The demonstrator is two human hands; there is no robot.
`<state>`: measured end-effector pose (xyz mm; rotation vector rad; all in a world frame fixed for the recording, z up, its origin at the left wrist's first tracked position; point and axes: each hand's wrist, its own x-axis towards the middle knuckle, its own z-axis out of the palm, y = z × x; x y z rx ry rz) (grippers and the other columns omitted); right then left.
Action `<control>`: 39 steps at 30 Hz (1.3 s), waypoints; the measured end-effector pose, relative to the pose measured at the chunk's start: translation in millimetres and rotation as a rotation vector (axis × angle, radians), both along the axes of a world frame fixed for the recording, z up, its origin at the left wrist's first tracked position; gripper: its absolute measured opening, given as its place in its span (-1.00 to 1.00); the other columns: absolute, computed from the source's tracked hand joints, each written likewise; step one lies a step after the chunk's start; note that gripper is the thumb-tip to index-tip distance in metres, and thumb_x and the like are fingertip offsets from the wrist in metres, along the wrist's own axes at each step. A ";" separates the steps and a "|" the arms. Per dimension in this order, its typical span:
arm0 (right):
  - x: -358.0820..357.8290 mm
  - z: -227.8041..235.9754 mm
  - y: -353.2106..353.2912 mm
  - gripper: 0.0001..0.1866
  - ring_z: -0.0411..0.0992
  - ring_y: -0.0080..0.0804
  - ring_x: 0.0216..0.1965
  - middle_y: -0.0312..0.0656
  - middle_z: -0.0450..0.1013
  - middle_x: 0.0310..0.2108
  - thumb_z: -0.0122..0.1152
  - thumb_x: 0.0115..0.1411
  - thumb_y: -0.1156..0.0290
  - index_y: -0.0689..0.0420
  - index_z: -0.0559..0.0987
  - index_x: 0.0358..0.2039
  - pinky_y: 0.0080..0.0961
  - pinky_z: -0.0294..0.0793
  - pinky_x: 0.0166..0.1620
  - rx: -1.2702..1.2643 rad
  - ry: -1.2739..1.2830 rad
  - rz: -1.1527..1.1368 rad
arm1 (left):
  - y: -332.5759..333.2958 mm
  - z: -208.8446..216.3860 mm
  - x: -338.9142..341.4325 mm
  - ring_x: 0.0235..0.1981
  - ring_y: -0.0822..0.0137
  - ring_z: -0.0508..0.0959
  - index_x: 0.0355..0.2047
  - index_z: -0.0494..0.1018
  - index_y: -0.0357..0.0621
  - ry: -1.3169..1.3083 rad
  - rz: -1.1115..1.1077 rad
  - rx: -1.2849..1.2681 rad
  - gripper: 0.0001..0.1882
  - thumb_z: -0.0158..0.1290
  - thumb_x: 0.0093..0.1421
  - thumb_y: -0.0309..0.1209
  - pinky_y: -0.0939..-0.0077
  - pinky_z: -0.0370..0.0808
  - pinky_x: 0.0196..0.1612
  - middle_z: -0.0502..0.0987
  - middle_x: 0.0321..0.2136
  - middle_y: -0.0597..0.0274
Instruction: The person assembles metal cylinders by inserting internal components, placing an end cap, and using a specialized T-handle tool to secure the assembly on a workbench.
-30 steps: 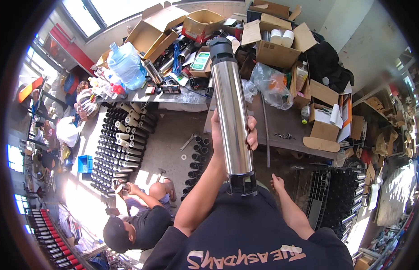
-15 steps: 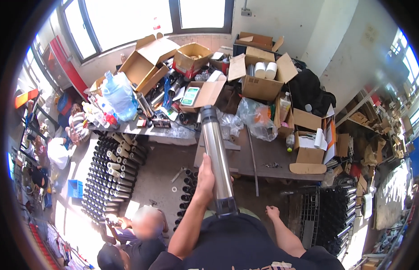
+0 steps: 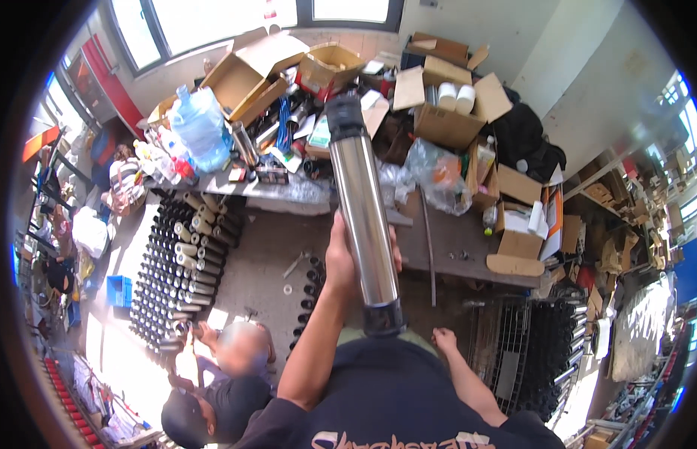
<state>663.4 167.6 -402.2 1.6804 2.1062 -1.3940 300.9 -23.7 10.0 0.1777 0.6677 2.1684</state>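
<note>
I am grasping a cylinder (image 3: pixel 366 213) in the left hand (image 3: pixel 339 258), with the palm and fingers wrapping around its shiny middle. The cylinder is tilting in front of the body, off the table (image 3: pixel 476 260); its black upper end is pointing away and slightly left, and its black lower end is showing just above the shirt (image 3: pixel 393 389). The right hand (image 3: pixel 443 339) is hanging well apart from it; its fingers are curling, but I cannot tell how tightly. Beyond, boxes (image 3: pixel 447 124), a blue jug (image 3: pixel 202 138) and a plastic bag (image 3: pixel 437 173) are crowding the table. To the left, a co-worker (image 3: pixel 240 404) is reaching toward rows of tubes (image 3: pixel 165 278).
</note>
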 end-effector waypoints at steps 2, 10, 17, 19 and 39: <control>11.1 -13.1 -1.0 -0.69 0.52 -0.52 -0.51 -0.22 0.60 -0.52 0.26 0.25 0.19 0.22 0.68 -0.30 -0.52 0.51 -0.39 0.030 -0.011 -0.027 | -6.3 0.6 -3.6 -0.49 0.17 0.54 -0.04 0.35 -0.19 0.133 0.032 -0.192 -0.29 -0.50 0.43 0.21 0.20 0.58 -0.39 0.50 -0.37 0.06; -53.8 161.9 -40.7 -0.67 0.52 -0.57 -0.30 -0.25 0.60 -0.24 0.22 0.32 0.21 0.19 0.61 -0.05 -0.59 0.51 -0.23 -0.109 0.458 -0.206 | 24.2 -29.8 3.0 -0.11 0.30 0.40 0.10 0.29 -0.28 0.792 0.313 -0.678 -0.54 -0.31 0.52 -0.12 0.39 0.37 0.02 0.43 -0.16 0.07; -93.3 352.0 -55.3 -0.24 0.38 -0.54 0.00 -0.24 0.46 0.00 0.43 0.16 0.14 0.26 0.33 0.23 -0.56 0.36 0.08 -0.487 0.982 0.019 | 91.1 -75.0 107.5 -0.17 0.27 0.55 0.22 0.24 -0.29 0.682 -0.150 -0.543 -0.47 -0.18 0.47 -0.10 0.41 0.49 -0.09 0.54 -0.15 0.08; -41.6 313.6 -35.3 -0.37 0.47 -0.53 -0.11 -0.23 0.53 -0.16 0.45 0.12 0.17 0.26 0.44 0.09 -0.56 0.42 0.01 -0.429 1.031 -0.126 | 115.8 -67.4 144.0 -0.03 0.32 0.53 0.27 0.24 -0.39 0.908 -0.374 -0.548 -0.47 -0.11 0.46 -0.22 0.47 0.43 0.08 0.55 -0.04 0.08; 622.3 166.5 313.6 -0.29 0.40 0.07 0.15 0.11 0.47 0.09 0.17 0.19 -0.13 0.23 0.40 0.10 0.00 0.37 0.18 0.285 -0.626 -0.956 | 284.2 -107.4 287.1 -0.12 0.21 0.55 0.12 0.43 -0.40 1.144 -0.576 -1.019 -0.51 0.06 0.39 -0.20 0.32 0.51 -0.06 0.58 -0.04 -0.06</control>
